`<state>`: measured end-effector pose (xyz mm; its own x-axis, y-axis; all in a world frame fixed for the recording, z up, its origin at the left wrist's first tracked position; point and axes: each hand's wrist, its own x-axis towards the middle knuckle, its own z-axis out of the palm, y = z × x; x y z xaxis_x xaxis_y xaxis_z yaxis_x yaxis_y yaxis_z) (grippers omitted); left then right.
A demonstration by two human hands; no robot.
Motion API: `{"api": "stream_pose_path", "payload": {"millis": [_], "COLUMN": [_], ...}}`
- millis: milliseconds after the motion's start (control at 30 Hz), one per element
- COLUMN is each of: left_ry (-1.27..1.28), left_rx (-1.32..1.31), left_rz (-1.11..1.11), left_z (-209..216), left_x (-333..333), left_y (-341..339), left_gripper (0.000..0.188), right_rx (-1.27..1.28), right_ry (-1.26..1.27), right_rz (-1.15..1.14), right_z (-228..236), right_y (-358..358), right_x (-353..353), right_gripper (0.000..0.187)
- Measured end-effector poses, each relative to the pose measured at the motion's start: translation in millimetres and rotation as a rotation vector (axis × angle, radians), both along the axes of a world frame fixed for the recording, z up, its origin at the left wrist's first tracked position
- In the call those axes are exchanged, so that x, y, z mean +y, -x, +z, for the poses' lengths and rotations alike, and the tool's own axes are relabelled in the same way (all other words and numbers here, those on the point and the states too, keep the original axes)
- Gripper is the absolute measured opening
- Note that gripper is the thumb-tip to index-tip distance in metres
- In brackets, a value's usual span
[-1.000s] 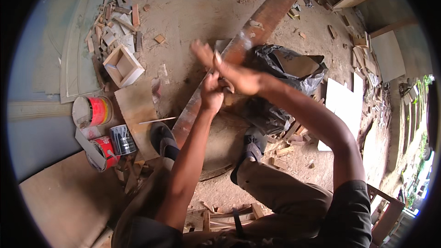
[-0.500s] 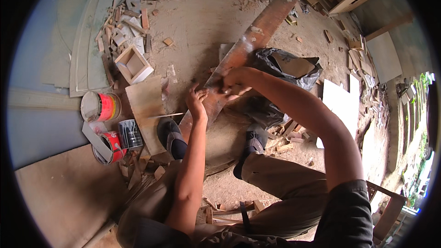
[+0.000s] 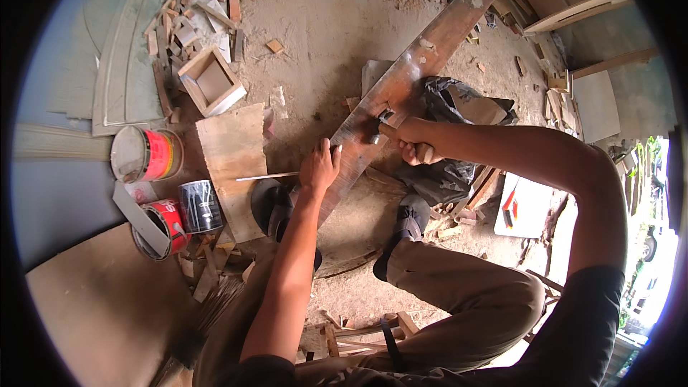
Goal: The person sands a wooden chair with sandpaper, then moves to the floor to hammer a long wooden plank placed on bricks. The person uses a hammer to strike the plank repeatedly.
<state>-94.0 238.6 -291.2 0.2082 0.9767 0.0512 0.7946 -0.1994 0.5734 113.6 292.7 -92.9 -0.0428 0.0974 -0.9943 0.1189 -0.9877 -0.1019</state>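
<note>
A long reddish-brown plank with pale patches runs slantwise from near my feet to the far right. My right hand is closed around the short wooden handle of a hammer, whose dark metal head is over the plank's middle. Against the plank's left edge rests my left hand, fingers stretched out along the wood and partly overlapping. Whether anything small lies under those fingers is hidden. A thin pale stick reaches from a thin brown board toward my left wrist.
Paint cans, one red and yellow, one black and one red, stand at the left. Beyond them are a small wooden box and scattered offcuts. A black plastic bag lies beside the plank, near a white sheet.
My right hand has moved right, away from my left hand, and the hammer head now shows. My left hand stays by the plank's edge. The whole view has shifted slightly.
</note>
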Motion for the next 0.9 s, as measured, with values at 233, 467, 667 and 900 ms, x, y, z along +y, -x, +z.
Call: {"api": "stream_pose_path", "payload": {"millis": [233, 467, 667, 900], "left_ry": [0.064, 0.039, -0.184, 0.075], "left_rx": [0.122, 0.102, 0.113, 0.127], "left_rz": [0.100, 0.067, 0.040, 0.145], "left_z": [-1.6, -14.1, -9.1, -3.5], "left_x": [-1.6, -7.1, -11.4, -13.4], "left_y": [-7.9, -15.0, -27.4, -25.7], "left_gripper": [0.032, 0.030, 0.034, 0.039], "right_rx": [0.006, 0.023, 0.138, 0.051], "right_ry": [0.110, 0.135, 0.154, -0.082], "right_rz": [-0.147, -0.142, -0.045, 0.385], "right_z": [14.8, 1.6, -34.6, 3.5], "right_y": [5.7, -7.4, -63.2, -86.0], "right_x": [-2.1, -13.6, -32.4, -37.0], "right_gripper": [0.025, 0.028, 0.030, 0.019]}}
